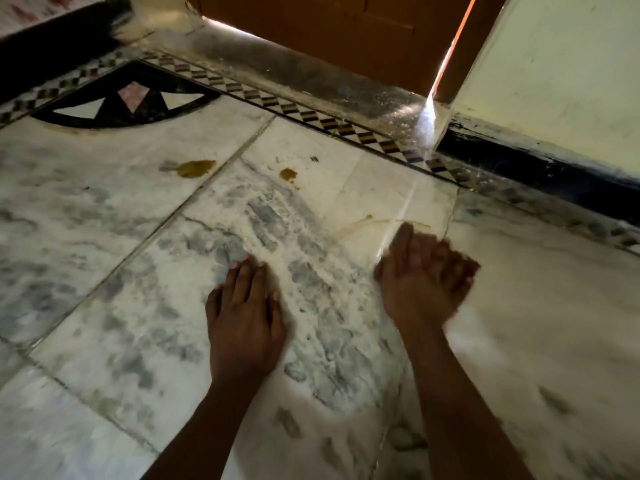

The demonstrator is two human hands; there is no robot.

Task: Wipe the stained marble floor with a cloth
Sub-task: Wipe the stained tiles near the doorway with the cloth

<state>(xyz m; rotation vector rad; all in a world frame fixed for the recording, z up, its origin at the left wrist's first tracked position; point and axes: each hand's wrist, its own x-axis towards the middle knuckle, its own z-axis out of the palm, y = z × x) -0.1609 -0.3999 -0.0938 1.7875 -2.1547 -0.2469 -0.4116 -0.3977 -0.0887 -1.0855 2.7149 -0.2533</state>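
Note:
The white, grey-veined marble floor [138, 265] carries two yellow-brown spots, a larger one [195, 168] and a smaller one [288, 174]. A thin yellowish smear [363, 222] runs just beyond my right hand. My left hand [244, 313] lies flat on the floor, palm down, fingers close together, holding nothing. My right hand [426, 271] is low over the floor and blurred by motion, so its fingers are unclear. No cloth shows in view.
A checkered inlay border [311, 116] runs across the far side, with a black fan-shaped inlay [131, 98] at the left. A brown door [329, 32] stands ajar beyond it, letting in a strip of light. A pale wall with a dark skirting [540, 168] is at the right.

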